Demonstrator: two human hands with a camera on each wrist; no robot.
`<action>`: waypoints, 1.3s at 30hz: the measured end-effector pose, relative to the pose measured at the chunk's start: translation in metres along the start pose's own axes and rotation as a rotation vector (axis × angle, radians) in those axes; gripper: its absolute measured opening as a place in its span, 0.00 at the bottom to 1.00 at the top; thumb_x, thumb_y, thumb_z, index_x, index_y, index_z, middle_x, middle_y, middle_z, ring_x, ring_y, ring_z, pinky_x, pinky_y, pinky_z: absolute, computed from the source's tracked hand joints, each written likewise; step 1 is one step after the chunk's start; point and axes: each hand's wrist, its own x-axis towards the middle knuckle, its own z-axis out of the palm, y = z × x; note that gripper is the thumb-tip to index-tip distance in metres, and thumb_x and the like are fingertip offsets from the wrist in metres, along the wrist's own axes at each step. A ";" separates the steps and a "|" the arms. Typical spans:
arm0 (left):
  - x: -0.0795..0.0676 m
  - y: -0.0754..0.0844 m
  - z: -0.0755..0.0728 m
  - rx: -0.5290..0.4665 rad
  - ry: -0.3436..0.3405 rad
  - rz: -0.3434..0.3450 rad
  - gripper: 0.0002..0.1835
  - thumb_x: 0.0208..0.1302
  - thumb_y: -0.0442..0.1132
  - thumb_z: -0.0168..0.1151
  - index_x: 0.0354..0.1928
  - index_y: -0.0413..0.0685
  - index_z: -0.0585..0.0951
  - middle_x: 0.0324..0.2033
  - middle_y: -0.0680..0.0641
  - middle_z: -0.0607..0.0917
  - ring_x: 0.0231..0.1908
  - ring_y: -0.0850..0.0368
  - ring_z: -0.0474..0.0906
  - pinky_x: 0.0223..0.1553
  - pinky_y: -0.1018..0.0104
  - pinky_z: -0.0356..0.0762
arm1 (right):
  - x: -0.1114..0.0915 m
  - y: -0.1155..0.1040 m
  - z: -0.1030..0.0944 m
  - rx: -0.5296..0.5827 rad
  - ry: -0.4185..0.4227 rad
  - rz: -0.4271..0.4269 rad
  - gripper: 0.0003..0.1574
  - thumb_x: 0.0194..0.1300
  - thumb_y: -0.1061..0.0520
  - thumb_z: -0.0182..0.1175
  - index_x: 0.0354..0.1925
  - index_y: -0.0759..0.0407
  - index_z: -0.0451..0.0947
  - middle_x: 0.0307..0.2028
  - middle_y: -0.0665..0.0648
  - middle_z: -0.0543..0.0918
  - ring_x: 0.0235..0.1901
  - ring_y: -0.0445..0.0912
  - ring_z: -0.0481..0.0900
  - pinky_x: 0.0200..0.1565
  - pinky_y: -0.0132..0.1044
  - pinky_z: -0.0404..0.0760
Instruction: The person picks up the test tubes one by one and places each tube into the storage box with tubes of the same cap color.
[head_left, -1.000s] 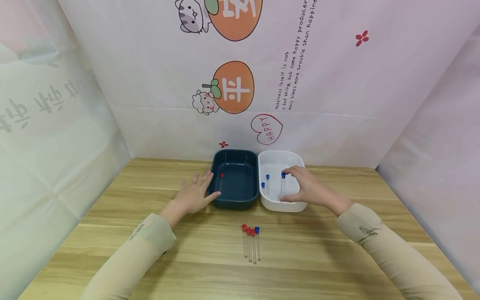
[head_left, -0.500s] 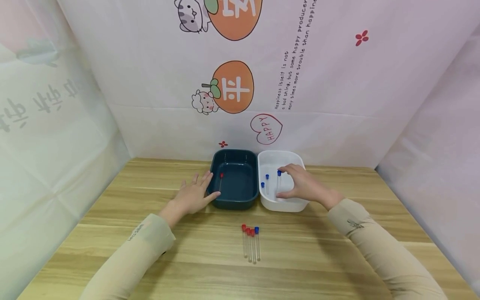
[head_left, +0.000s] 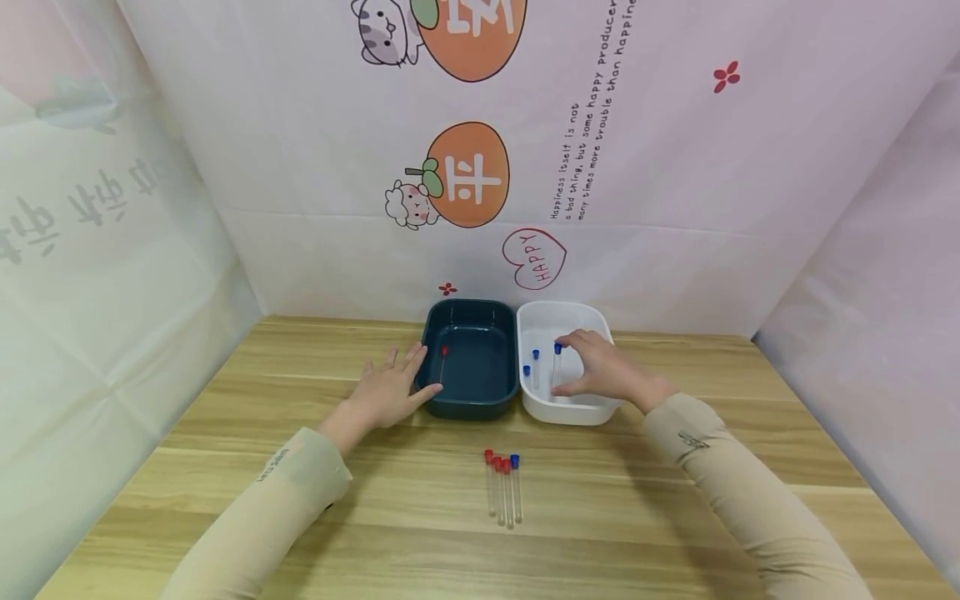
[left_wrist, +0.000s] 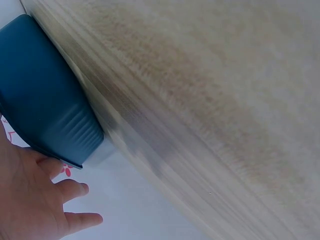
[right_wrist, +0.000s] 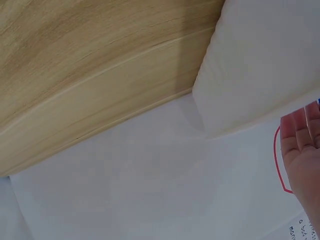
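My right hand (head_left: 606, 368) reaches over the white bin (head_left: 568, 412). It holds a blue-capped test tube (head_left: 557, 365) lengthwise, fingers at the cap and thumb near the lower end. Two more test tubes with blue caps (head_left: 536, 355) lie in that bin, to the left. With fingers spread, my left hand (head_left: 384, 393) rests at the left rim of the dark teal bin (head_left: 471, 409); the left wrist view shows it beside the bin's wall (left_wrist: 47, 85). A red-capped test tube (head_left: 443, 357) lies inside the teal bin.
On the wooden table (head_left: 360, 517), in front of the bins, several test tubes (head_left: 504, 496) lie side by side, mostly red-capped, with one blue-capped at the right. The bins touch each other near the printed cloth backdrop (head_left: 637, 275). Cloth also hangs at both sides.
My right hand has shifted slightly left within the white bin with the blue-capped test tube, and its forearm has swung left. My left hand has stayed in place.
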 end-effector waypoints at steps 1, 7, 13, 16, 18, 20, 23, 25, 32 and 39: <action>0.000 0.000 0.000 -0.001 0.002 0.002 0.46 0.77 0.68 0.42 0.82 0.44 0.49 0.81 0.43 0.49 0.77 0.32 0.45 0.69 0.24 0.42 | 0.001 0.001 0.001 -0.010 0.001 -0.006 0.55 0.53 0.41 0.80 0.67 0.70 0.71 0.60 0.67 0.78 0.59 0.60 0.73 0.65 0.57 0.72; -0.002 0.001 -0.001 -0.008 0.000 0.005 0.46 0.77 0.67 0.43 0.82 0.44 0.49 0.81 0.43 0.49 0.77 0.32 0.45 0.69 0.24 0.42 | 0.006 0.008 0.005 -0.053 0.003 -0.018 0.55 0.52 0.41 0.80 0.66 0.71 0.71 0.58 0.67 0.79 0.59 0.61 0.74 0.65 0.57 0.72; -0.001 0.000 -0.001 -0.011 -0.003 0.003 0.46 0.77 0.68 0.42 0.82 0.44 0.48 0.81 0.44 0.48 0.77 0.32 0.44 0.69 0.25 0.42 | 0.011 0.009 0.007 -0.062 -0.043 -0.007 0.55 0.54 0.40 0.79 0.67 0.70 0.71 0.61 0.69 0.77 0.62 0.62 0.72 0.66 0.57 0.70; -0.002 0.000 -0.001 -0.010 -0.006 -0.002 0.47 0.77 0.69 0.41 0.83 0.45 0.47 0.81 0.44 0.48 0.78 0.33 0.43 0.70 0.25 0.42 | 0.015 0.008 0.008 -0.062 -0.082 0.001 0.55 0.55 0.39 0.78 0.68 0.69 0.70 0.63 0.71 0.75 0.65 0.65 0.70 0.68 0.58 0.67; -0.002 0.001 -0.002 -0.010 -0.007 -0.003 0.46 0.77 0.69 0.41 0.83 0.45 0.48 0.81 0.44 0.48 0.78 0.33 0.43 0.70 0.25 0.41 | 0.017 0.008 0.009 -0.059 -0.107 0.015 0.56 0.55 0.39 0.77 0.69 0.69 0.70 0.65 0.72 0.73 0.67 0.66 0.68 0.69 0.59 0.65; -0.002 0.001 -0.002 -0.014 -0.006 -0.002 0.46 0.77 0.68 0.42 0.83 0.45 0.48 0.81 0.44 0.48 0.78 0.33 0.43 0.69 0.25 0.41 | 0.019 0.008 0.010 -0.049 -0.123 0.031 0.56 0.56 0.39 0.77 0.70 0.69 0.69 0.66 0.72 0.72 0.69 0.67 0.65 0.70 0.60 0.63; -0.003 0.002 -0.003 -0.022 -0.004 0.003 0.45 0.78 0.66 0.44 0.82 0.44 0.49 0.81 0.44 0.49 0.77 0.32 0.44 0.69 0.24 0.41 | 0.022 0.011 0.013 -0.043 -0.133 0.049 0.57 0.56 0.39 0.77 0.71 0.68 0.68 0.67 0.71 0.72 0.70 0.67 0.64 0.70 0.60 0.63; -0.003 0.002 -0.003 -0.018 -0.007 0.003 0.45 0.78 0.66 0.44 0.82 0.44 0.49 0.81 0.44 0.49 0.77 0.33 0.44 0.69 0.24 0.41 | 0.024 0.013 0.015 -0.048 -0.133 0.050 0.57 0.56 0.39 0.78 0.71 0.68 0.68 0.66 0.70 0.73 0.69 0.66 0.66 0.70 0.59 0.64; -0.002 0.001 -0.004 -0.003 -0.009 0.007 0.46 0.77 0.67 0.42 0.82 0.43 0.49 0.81 0.44 0.50 0.77 0.33 0.44 0.69 0.25 0.44 | 0.030 0.016 0.022 -0.089 -0.146 0.078 0.58 0.54 0.39 0.79 0.71 0.69 0.68 0.63 0.68 0.76 0.64 0.62 0.71 0.67 0.56 0.69; -0.002 0.001 -0.003 -0.002 -0.015 0.008 0.46 0.77 0.68 0.42 0.82 0.44 0.49 0.81 0.44 0.49 0.77 0.32 0.44 0.69 0.24 0.44 | 0.037 0.015 0.026 -0.115 -0.180 0.128 0.59 0.54 0.40 0.79 0.72 0.69 0.67 0.67 0.70 0.73 0.66 0.63 0.70 0.68 0.56 0.68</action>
